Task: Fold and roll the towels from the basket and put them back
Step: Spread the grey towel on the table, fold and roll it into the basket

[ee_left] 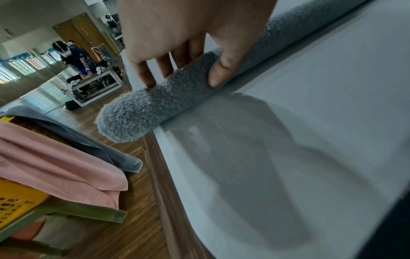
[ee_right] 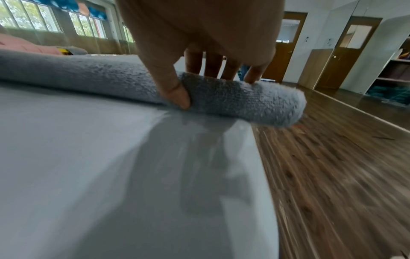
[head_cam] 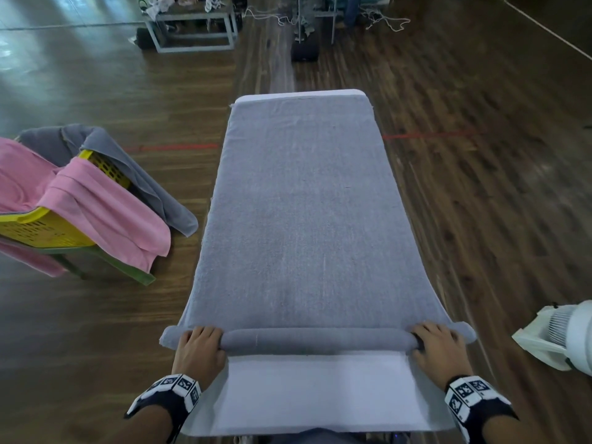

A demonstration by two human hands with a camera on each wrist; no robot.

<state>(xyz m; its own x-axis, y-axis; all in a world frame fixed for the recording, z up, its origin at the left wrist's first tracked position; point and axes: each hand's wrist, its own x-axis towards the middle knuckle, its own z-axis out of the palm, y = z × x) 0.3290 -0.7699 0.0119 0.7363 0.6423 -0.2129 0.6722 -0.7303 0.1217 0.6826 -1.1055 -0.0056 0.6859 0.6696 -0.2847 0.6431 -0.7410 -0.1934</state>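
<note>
A folded grey towel [head_cam: 304,213] lies lengthwise along the white table [head_cam: 314,392], its near end wound into a thin roll [head_cam: 317,339]. My left hand [head_cam: 200,342] grips the roll's left end [ee_left: 142,112], thumb on the near side and fingers over the top. My right hand [head_cam: 437,342] grips the right end [ee_right: 255,103] the same way. Both roll ends stick out past the table's sides. To the left stands the yellow basket [head_cam: 41,229] with a pink towel [head_cam: 96,206] and another grey towel [head_cam: 141,177] draped over its rim.
The basket rests on a green stool [head_cam: 105,261] over dark wooden floor. A white fan [head_cam: 557,334] stands close by the table's right side. Far back are a low bench [head_cam: 192,27] with clutter and cables [head_cam: 384,20] on the floor.
</note>
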